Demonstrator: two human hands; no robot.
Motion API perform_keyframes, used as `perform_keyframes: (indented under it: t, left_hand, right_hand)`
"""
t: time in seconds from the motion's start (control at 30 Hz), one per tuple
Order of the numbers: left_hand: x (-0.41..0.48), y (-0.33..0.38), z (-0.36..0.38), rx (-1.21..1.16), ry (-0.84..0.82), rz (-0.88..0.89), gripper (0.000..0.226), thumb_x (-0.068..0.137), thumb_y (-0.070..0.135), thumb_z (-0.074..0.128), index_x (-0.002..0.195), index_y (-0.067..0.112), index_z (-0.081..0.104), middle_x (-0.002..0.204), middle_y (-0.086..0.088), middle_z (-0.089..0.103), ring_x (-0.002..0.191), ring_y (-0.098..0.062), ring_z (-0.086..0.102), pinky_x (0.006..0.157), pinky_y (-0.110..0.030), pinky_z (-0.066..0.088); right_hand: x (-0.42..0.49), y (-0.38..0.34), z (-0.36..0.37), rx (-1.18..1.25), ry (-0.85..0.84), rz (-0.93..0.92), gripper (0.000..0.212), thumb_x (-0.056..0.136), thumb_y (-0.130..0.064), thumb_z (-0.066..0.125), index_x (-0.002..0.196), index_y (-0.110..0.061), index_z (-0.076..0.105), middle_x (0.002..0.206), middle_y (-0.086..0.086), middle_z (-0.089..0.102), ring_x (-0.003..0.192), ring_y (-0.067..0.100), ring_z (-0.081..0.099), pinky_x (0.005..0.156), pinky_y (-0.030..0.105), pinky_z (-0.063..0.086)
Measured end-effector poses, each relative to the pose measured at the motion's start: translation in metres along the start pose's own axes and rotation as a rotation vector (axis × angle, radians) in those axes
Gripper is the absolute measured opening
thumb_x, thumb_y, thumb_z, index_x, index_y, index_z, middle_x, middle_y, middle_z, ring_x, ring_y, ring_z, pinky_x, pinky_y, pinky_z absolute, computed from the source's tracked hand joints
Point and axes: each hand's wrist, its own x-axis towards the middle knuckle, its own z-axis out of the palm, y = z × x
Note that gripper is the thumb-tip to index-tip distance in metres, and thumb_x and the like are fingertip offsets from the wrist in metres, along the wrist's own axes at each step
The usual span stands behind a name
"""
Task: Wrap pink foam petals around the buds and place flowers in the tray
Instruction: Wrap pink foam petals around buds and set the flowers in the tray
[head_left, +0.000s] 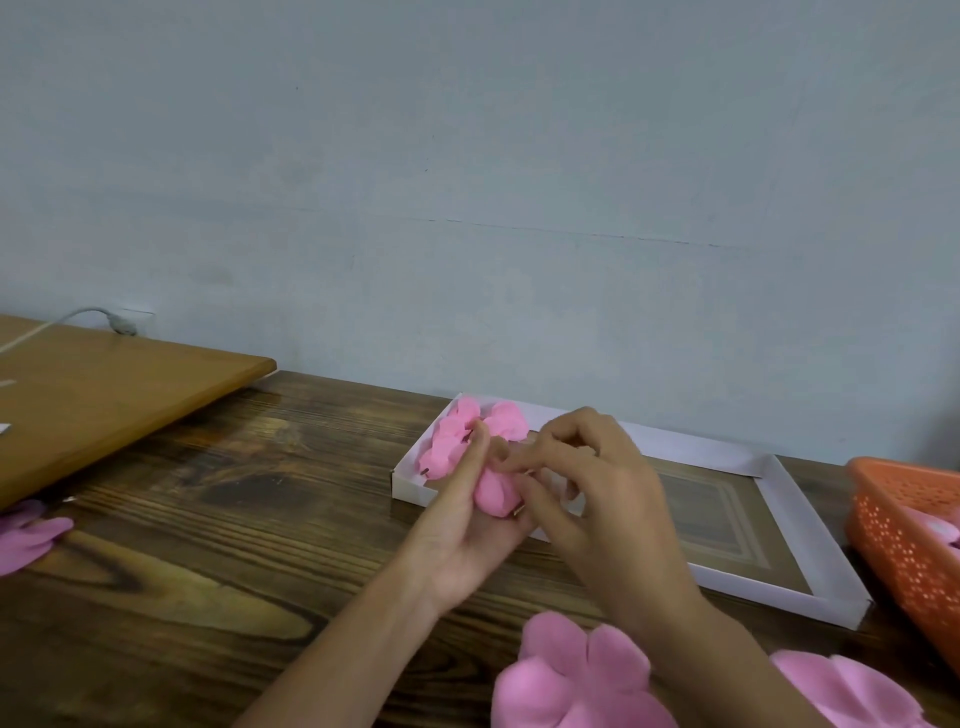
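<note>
Head view: pink foam flower (496, 493) is gripped in left hand (467, 525) over near-left edge of white cardboard tray (753, 590), petal pinched by right hand (592, 483). Few finished pink flowers (457, 431) are laid in its far-left corner; loose pink petal sheets (571, 675) at near edge of dark wooden table (260, 519) are unused. Early stage is judged.

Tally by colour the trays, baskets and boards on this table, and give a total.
White tray: 1
Orange basket: 1
Light brown wooden board: 1
Total: 3
</note>
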Motion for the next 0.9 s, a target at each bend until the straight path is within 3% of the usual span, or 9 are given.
perform_keyframes:
  t: [0.07,0.13,0.2,0.23,0.33,0.4,0.53,0.7,0.9]
  left_hand:
    - [0.000,-0.001,0.000,0.046,-0.017,-0.047,0.078,0.075,0.055,0.086,0.132,0.010,0.058,0.128,-0.017,0.058,0.105,-0.021,0.058,0.084,-0.034,0.054]
    - [0.001,-0.002,-0.001,0.067,-0.050,-0.098,0.081,0.066,0.058,0.092,0.126,0.010,0.067,0.104,-0.006,0.053,0.078,-0.012,0.042,0.073,-0.027,0.043]
    - [0.001,-0.004,-0.002,0.089,-0.077,-0.131,0.087,0.064,0.062,0.093,0.129,0.011,0.066,0.095,-0.002,0.049,0.076,-0.011,0.021,0.069,-0.026,0.029]
    - [0.001,-0.005,-0.001,0.101,-0.081,-0.142,0.092,0.064,0.063,0.093,0.133,0.012,0.063,0.096,-0.003,0.050,0.078,-0.012,0.019,0.069,-0.027,0.023]
    - [0.001,-0.008,-0.002,0.109,-0.097,-0.170,0.091,0.065,0.065,0.091,0.134,0.014,0.061,0.103,-0.010,0.056,0.081,-0.013,0.042,0.069,-0.027,0.031]
    - [0.000,-0.009,-0.005,0.113,-0.126,-0.182,0.076,0.067,0.065,0.090,0.120,0.015,0.069,0.089,-0.007,0.061,0.062,-0.011,0.051,0.052,-0.023,0.038]
    - [-0.001,-0.009,-0.006,0.113,-0.136,-0.192,0.065,0.066,0.068,0.088,0.103,0.016,0.075,0.079,-0.004,0.060,0.052,-0.009,0.048,0.041,-0.021,0.039]
    - [-0.003,-0.010,-0.004,0.146,-0.137,-0.227,0.067,0.063,0.070,0.089,0.098,0.016,0.070,0.075,0.000,0.058,0.044,-0.004,0.039,0.037,-0.018,0.034]
    - [-0.007,-0.006,-0.002,0.237,-0.234,-0.234,0.056,0.062,0.079,0.081,0.076,0.026,0.072,0.059,0.010,0.052,0.041,0.000,0.038,0.038,-0.014,0.031]
  right_hand:
    - [0.002,0.003,-0.005,-0.035,-0.045,-0.001,0.026,0.083,-0.012,0.082,0.097,-0.034,0.079,0.098,-0.013,0.051,0.093,0.012,0.050,0.079,0.017,0.039]
    - [0.005,0.005,-0.011,-0.034,-0.138,0.010,0.025,0.083,-0.017,0.083,0.097,-0.036,0.080,0.101,-0.013,0.050,0.096,0.010,0.047,0.080,0.016,0.038]
    - [0.007,0.007,-0.016,-0.027,-0.231,0.019,0.027,0.082,-0.020,0.083,0.101,-0.039,0.079,0.104,-0.016,0.049,0.099,0.001,0.044,0.082,0.010,0.036]
    - [0.007,0.007,-0.018,-0.026,-0.252,0.018,0.027,0.082,-0.021,0.084,0.102,-0.039,0.080,0.104,-0.016,0.048,0.100,-0.001,0.043,0.082,0.008,0.035]
    - [0.007,0.004,-0.019,-0.031,-0.267,-0.005,0.024,0.082,-0.022,0.084,0.100,-0.039,0.081,0.103,-0.016,0.047,0.094,-0.001,0.042,0.078,0.011,0.040]
    - [0.008,0.001,-0.020,-0.039,-0.291,-0.017,0.021,0.082,-0.023,0.083,0.097,-0.038,0.081,0.102,-0.016,0.045,0.091,0.006,0.045,0.074,0.023,0.046]
    - [0.010,0.000,-0.022,-0.042,-0.329,-0.037,0.013,0.081,-0.023,0.082,0.084,-0.036,0.080,0.098,-0.014,0.046,0.086,0.008,0.047,0.071,0.031,0.049]
    - [0.010,0.005,-0.022,-0.034,-0.383,-0.012,0.007,0.083,-0.029,0.082,0.087,-0.034,0.080,0.097,-0.021,0.042,0.090,0.003,0.045,0.075,0.011,0.038]
    - [0.012,0.005,-0.021,0.018,-0.366,0.005,0.006,0.085,-0.028,0.083,0.087,-0.030,0.077,0.093,-0.017,0.053,0.089,0.007,0.051,0.077,0.024,0.043]
